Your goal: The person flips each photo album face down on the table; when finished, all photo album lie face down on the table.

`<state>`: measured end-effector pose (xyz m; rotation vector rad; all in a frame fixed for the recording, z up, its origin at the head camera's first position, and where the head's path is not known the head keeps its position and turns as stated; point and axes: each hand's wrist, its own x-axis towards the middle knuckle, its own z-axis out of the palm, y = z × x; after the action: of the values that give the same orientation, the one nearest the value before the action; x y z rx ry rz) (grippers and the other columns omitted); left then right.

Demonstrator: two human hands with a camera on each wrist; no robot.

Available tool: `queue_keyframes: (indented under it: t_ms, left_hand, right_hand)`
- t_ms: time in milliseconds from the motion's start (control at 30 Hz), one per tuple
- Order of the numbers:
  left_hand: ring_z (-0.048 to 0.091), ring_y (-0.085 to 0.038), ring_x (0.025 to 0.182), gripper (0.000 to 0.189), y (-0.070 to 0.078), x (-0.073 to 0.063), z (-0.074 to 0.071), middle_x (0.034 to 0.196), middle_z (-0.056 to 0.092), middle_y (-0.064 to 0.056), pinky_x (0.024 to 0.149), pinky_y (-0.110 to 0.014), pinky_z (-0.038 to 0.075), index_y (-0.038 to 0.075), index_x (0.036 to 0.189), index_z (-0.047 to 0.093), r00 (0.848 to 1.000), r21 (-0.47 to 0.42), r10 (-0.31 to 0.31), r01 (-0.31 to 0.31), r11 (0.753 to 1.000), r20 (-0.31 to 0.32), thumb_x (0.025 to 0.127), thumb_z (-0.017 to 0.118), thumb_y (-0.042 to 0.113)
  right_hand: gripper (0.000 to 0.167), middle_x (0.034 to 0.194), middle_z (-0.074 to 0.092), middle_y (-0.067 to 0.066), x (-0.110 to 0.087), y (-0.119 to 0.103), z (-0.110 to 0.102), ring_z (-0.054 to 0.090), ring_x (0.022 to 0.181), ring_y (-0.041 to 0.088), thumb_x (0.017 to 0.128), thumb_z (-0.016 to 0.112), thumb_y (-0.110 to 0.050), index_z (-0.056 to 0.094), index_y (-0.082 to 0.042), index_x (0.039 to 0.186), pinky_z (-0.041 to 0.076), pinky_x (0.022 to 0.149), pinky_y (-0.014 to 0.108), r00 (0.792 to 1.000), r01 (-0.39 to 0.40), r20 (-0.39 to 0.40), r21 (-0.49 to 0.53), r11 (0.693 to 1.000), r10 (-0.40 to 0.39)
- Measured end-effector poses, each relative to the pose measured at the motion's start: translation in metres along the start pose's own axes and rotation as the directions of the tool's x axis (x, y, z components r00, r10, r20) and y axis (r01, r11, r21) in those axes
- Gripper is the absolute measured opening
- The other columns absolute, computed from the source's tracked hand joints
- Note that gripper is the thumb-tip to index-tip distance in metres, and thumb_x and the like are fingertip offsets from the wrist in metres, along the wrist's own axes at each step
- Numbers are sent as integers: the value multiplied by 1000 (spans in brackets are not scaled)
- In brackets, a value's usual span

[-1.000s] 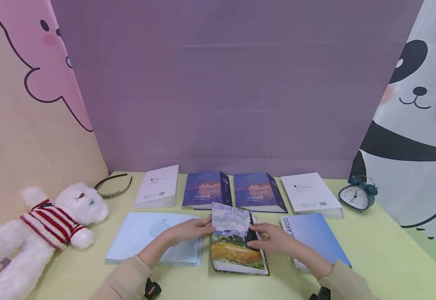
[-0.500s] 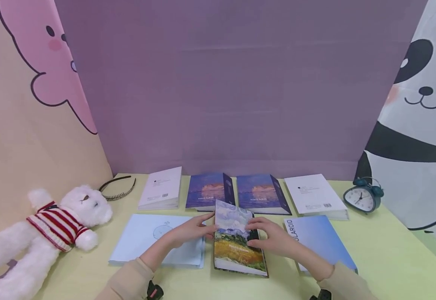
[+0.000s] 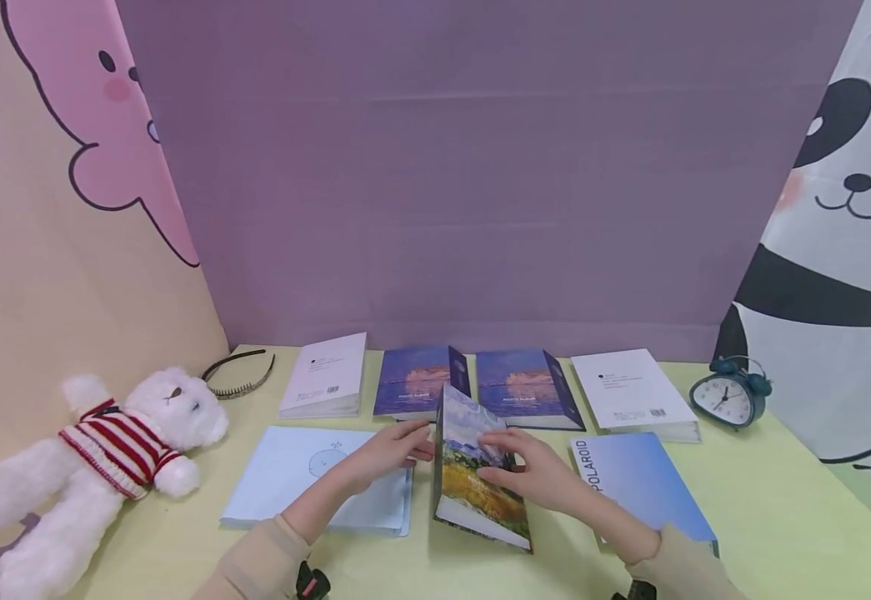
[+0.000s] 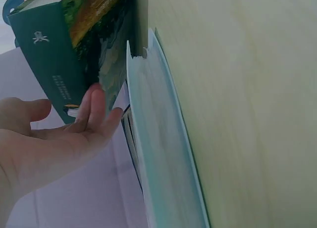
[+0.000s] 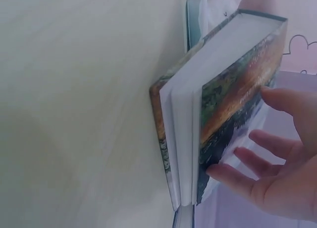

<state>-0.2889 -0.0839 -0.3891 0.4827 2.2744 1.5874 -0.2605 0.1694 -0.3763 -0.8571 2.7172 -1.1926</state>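
A thick photo album [image 3: 459,433] with a painted landscape cover stands tilted at the table's middle, its green spine side raised and its right edge low. My left hand [image 3: 386,454] is at the spine side; in the left wrist view its extended fingertips [image 4: 97,101] lie against the album's back cover near the spine [image 4: 44,54]. My right hand [image 3: 536,475] lies over the front cover, fingers spread. In the right wrist view its thumb and fingertips [image 5: 215,171] meet the front cover [image 5: 233,119], and the white page edges show.
A light blue album [image 3: 255,492] lies left and a blue POLAROID album [image 3: 648,483] right. Behind stand two sea-painting albums [image 3: 416,379] and two white ones [image 3: 322,375]. A teddy bear [image 3: 120,450] and headband [image 3: 243,387] are left; an alarm clock [image 3: 728,396] is right.
The album has tipped up, its spine side rising. My left hand has gone from its front edge to the spine side. My right fingers have slid left across the cover.
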Motion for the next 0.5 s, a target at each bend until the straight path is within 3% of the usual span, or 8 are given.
queue_keyframes:
  t_ms: [200,333,500]
  left_hand:
    - [57,-27,116,53,-1,0,0,130,56,-17,98,-39,48,2,145,33,1000,-110,25,-25,994,-5,99,48,25]
    - [55,-27,120,52,0,0,1,137,50,-17,99,-36,47,2,143,37,998,-219,57,-50,974,24,97,53,21]
    - [57,-23,116,50,1,2,2,134,52,-17,98,-35,47,3,143,38,996,-298,72,-54,953,47,97,52,16]
  right_hand:
    - [53,137,46,16,3,-7,3,48,121,40,91,61,-37,52,-8,134,50,89,50,998,-48,-40,13,999,48]
    - [54,136,48,13,7,-12,6,49,121,37,90,60,-41,52,-9,133,46,94,53,991,-114,-64,33,993,116]
    - [58,138,45,14,8,-17,6,49,122,36,91,57,-43,47,-10,138,47,94,51,982,-174,-68,70,982,178]
